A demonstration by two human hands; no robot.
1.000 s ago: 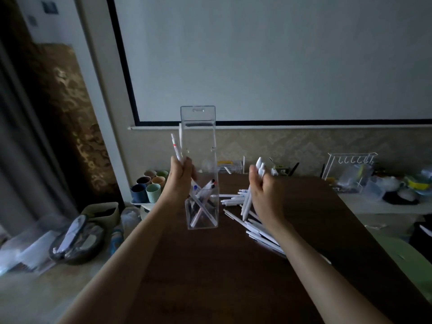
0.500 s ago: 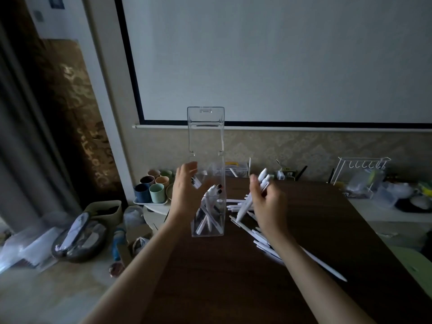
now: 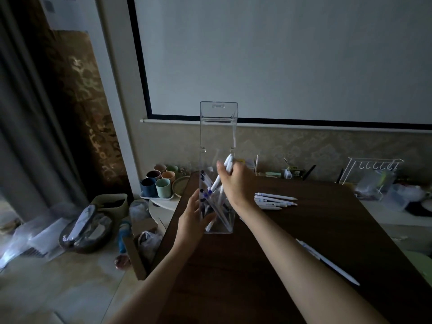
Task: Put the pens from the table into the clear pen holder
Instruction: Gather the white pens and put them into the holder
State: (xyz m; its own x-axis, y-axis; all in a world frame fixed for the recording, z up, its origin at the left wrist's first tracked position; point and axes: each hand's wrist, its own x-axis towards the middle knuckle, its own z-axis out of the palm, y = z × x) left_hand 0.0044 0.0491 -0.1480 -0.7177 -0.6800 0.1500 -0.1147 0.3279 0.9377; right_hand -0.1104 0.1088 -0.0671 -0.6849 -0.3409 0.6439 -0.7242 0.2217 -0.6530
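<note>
While a pale projection screen (image 3: 280, 54) fills the wall behind, a dark wooden table (image 3: 292, 242) takes up the lower right of the view. Near its left edge stands the clear pen holder (image 3: 218, 127), tall, upright, open at the front above its lower bin, with several white pens leaning crosswise inside the bin. The left hand (image 3: 192, 220) rests against the holder's lower left side, fingers spread along the wall rather than closed around it. The right hand (image 3: 235, 183) is at the holder's open front, above the bin, fingers closed on a small bunch of white pens (image 3: 228, 163); their upper ends stick out above the fingers, and their lower ends slant down into the holder. More loose pens (image 3: 273, 201) lie side by side on the table just right of that wrist. One single pen (image 3: 327, 261) lies apart, nearer the table's right edge.
</note>
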